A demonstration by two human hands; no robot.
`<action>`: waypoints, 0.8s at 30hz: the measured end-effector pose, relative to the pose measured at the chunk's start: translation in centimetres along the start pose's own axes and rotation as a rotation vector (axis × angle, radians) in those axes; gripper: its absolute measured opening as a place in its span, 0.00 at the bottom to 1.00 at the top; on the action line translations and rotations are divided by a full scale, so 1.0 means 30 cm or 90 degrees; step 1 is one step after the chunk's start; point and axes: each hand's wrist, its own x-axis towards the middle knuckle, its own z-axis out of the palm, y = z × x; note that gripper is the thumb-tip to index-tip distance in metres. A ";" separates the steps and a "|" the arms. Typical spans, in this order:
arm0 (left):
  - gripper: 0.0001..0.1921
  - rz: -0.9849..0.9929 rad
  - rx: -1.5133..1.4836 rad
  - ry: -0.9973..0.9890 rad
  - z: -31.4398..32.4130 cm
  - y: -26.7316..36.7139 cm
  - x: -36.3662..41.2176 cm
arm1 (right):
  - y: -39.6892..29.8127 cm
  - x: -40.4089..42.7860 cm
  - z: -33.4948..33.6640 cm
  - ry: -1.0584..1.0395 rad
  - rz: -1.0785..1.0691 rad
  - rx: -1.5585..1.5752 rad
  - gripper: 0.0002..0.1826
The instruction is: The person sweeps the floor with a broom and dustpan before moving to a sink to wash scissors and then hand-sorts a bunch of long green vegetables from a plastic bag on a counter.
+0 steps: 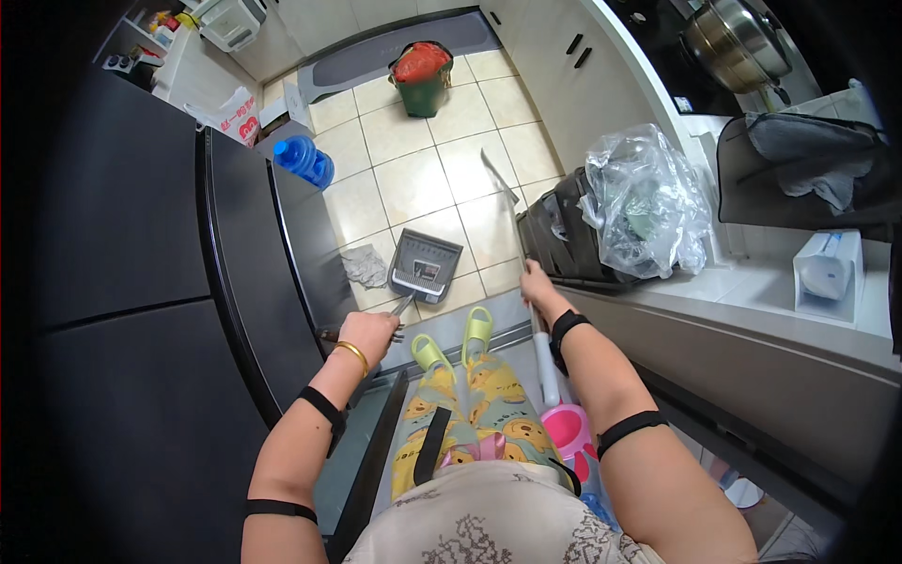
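Observation:
My left hand is closed round the metal handle of a grey dustpan, which rests on the tiled floor in front of my feet. A crumpled grey cloth lies beside its left edge. On the other side, my right hand grips the long pole of a floor tool, probably a broom or scraper, with a thin blade-like head near the floor. The pole's pale grip end points back towards my body. My feet are in light green slippers.
A green bin with a red bag stands ahead. A blue water jug stands by the dark refrigerator on the left. At right are a black bin, a clear plastic bag and the counter. A door track crosses the floor.

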 end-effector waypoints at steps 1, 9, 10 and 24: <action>0.05 0.001 0.000 -0.004 0.000 0.007 0.014 | 0.021 -0.036 0.038 -0.006 0.003 -0.042 0.28; 0.05 0.002 0.024 -0.061 -0.025 0.017 0.104 | 0.122 -0.473 0.033 -0.199 0.005 -0.114 0.26; 0.05 0.000 0.024 -0.038 -0.019 0.012 0.101 | 0.109 -0.483 -0.004 -0.198 0.003 -0.113 0.26; 0.04 0.048 0.040 -0.046 0.003 0.023 0.027 | 0.333 -0.238 0.109 -0.070 -0.062 -0.174 0.27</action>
